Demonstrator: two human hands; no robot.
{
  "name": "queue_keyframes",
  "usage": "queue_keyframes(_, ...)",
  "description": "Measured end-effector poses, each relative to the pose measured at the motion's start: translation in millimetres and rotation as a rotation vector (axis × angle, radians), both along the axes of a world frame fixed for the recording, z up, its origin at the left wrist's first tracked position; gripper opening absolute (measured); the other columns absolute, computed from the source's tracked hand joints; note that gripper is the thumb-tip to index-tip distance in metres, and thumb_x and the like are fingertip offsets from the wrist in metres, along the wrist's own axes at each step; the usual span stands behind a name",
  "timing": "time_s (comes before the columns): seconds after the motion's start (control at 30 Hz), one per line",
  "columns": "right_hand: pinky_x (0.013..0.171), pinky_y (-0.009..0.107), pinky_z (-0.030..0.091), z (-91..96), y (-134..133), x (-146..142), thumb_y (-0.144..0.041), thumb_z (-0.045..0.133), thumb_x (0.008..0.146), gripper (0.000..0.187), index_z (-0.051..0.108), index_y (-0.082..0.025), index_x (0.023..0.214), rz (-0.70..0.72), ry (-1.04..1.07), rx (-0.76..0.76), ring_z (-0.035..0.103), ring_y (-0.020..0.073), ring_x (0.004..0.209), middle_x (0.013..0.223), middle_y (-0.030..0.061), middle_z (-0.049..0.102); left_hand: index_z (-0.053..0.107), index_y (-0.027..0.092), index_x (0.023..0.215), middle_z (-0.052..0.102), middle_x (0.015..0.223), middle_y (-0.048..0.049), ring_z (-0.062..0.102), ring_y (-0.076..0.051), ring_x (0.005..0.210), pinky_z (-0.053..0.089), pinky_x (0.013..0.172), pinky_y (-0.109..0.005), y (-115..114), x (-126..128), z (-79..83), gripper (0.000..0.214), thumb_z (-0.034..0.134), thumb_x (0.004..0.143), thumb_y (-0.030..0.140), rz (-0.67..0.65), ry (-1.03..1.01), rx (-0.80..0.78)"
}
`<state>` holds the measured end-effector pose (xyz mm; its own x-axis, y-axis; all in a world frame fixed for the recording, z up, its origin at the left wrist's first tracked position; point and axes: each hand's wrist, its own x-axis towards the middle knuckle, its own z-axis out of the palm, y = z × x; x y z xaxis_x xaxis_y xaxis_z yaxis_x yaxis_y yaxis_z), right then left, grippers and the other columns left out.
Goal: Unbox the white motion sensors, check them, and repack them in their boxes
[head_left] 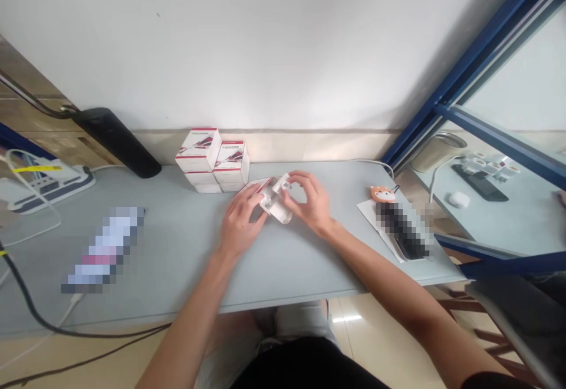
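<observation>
The left hand [241, 221] and the right hand [309, 200] meet near the middle of the desk [186, 265], a little toward its back edge, over a white plastic piece [276, 200] (too small here to say exactly what it is; it looks like a moulded housing). The left hand grips the piece's left side with its fingers curled over it and the wrist low. The right hand arches above, its thumb and fingertips closed in a pinch on the other side, the palm lifted well off. Holding from two sides with the fingertips, not the palms, steadies a piece this small and leaves its upper face in view, so this grip suits the work. Just beside the left hand's fingers lies a flat white card with a red edge [256, 184].

Behind the hands, near the back edge, stand two stacks of white boxes with red markings [198, 150]. Toward the back left corner lies a black cylinder [117, 141], and past the left edge sits a white power strip [48, 185]. A pixelated object [104, 250] lies nearer the front left. Toward the right end, an orange animal-faced trinket [382, 193] sits by a sheet of white paper [369, 212] under a pixelated dark object [402, 230].
</observation>
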<state>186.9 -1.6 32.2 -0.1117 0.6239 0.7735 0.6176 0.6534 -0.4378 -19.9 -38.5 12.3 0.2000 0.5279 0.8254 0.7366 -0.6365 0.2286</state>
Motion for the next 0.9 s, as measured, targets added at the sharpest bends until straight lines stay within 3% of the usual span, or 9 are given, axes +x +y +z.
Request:
queue_keyframes(0.1,0.089,0.037,0.055,2.1,10,12,-0.037,0.058,0.100,0.022,0.062,-0.023,0.116,-0.155,0.066,-0.108,0.069,0.0226,0.107,0.120,0.0104,0.073,0.056,0.031,0.133,0.070,0.140,-0.0110,0.069,-0.028,0.130,0.062,0.105,-0.048,-2,-1,1.2,0.045,0.071,0.093,0.014,0.027,-0.043,-0.023)
queue_keyframes(0.27,0.098,0.042,0.049,-14.5,28,26,-0.028,0.058,0.100,0.020,0.068,-0.019,0.114,-0.234,-0.325,-0.538,0.067,0.0274,0.109,0.114,0.0116,0.074,0.056,0.030,0.126,0.070,0.141,-0.0104,0.070,-0.026,0.127,0.063,0.102,-0.045,-4,-4,1.3,0.043,0.074,0.091,0.013,0.057,-0.098,-0.027)
queue_keyframes(0.37,0.100,0.042,0.048,-21.2,34,26,-0.031,0.056,0.103,0.026,0.069,-0.019,0.122,-0.192,-0.382,-0.579,0.064,0.0292,0.117,0.123,0.0133,0.072,0.057,0.028,0.116,0.070,0.141,-0.0106,0.071,-0.025,0.126,0.063,0.100,-0.041,-4,-5,0.6,0.037,0.076,0.088,0.013,0.070,-0.132,-0.019)
queue_keyframes(0.5,0.106,0.044,0.046,-3.7,30,44,-0.041,0.051,0.105,0.037,0.068,-0.022,0.132,-0.189,-0.384,-0.568,0.064,0.0298,0.120,0.134,0.0135,0.068,0.057,0.026,0.104,0.072,0.137,-0.0095,0.074,-0.023,0.121,0.063,0.093,-0.033,-4,-4,1.1,0.030,0.078,0.085,0.013,0.083,-0.133,0.026)
queue_keyframes(0.57,0.109,0.045,0.046,7.3,14,73,-0.043,0.051,0.104,0.038,0.069,-0.023,0.132,-0.217,-0.352,-0.527,0.064,0.0303,0.121,0.132,0.0120,0.070,0.058,0.025,0.101,0.074,0.135,-0.0083,0.075,-0.022,0.117,0.063,0.092,-0.032,-4,-3,1.9,0.029,0.078,0.084,0.014,0.102,-0.123,0.044)
queue_keyframes(0.63,0.111,0.046,0.046,10.4,-14,113,-0.047,0.049,0.103,0.043,0.069,-0.022,0.132,-0.384,-0.276,-0.517,0.064,0.0318,0.124,0.130,0.0129,0.071,0.058,0.026,0.100,0.075,0.134,-0.0075,0.077,-0.022,0.114,0.063,0.089,-0.031,-4,-4,3.0,0.029,0.079,0.083,0.015,0.139,-0.121,0.039)
queue_keyframes(0.77,0.111,0.060,0.043,-11.4,-79,197,-0.067,0.046,0.096,0.073,0.062,-0.013,0.142,-1.017,-0.164,-0.704,0.056,0.0461,0.132,0.141,0.0254,0.062,0.059,0.026,0.103,0.075,0.133,-0.0074,0.077,-0.023,0.113,0.063,0.086,-0.030,-5,-5,6.9,0.030,0.079,0.084,0.015,0.179,-0.139,-0.004)
queue_keyframes(0.8,0.110,0.062,0.043,-19.1,-91,213,-0.074,0.048,0.092,0.083,0.060,-0.012,0.145,-1.053,-0.160,-0.793,0.055,0.0487,0.133,0.142,0.0270,0.061,0.060,0.026,0.106,0.075,0.133,-0.0074,0.077,-0.023,0.113,0.062,0.086,-0.031,-5,-5,7.8,0.030,0.078,0.084,0.015,0.178,-0.142,-0.014)
queue_keyframes(0.9,0.112,0.054,0.045,-35.9,-107,238,-0.080,0.050,0.086,0.092,0.062,-0.008,0.142,-0.933,-0.160,-0.930,0.056,0.0446,0.135,0.140,0.0270,0.062,0.062,0.026,0.116,0.074,0.136,-0.0072,0.075,-0.024,0.118,0.062,0.089,-0.031,-6,-1,8.7,0.035,0.076,0.086,0.014,0.145,-0.127,-0.047)
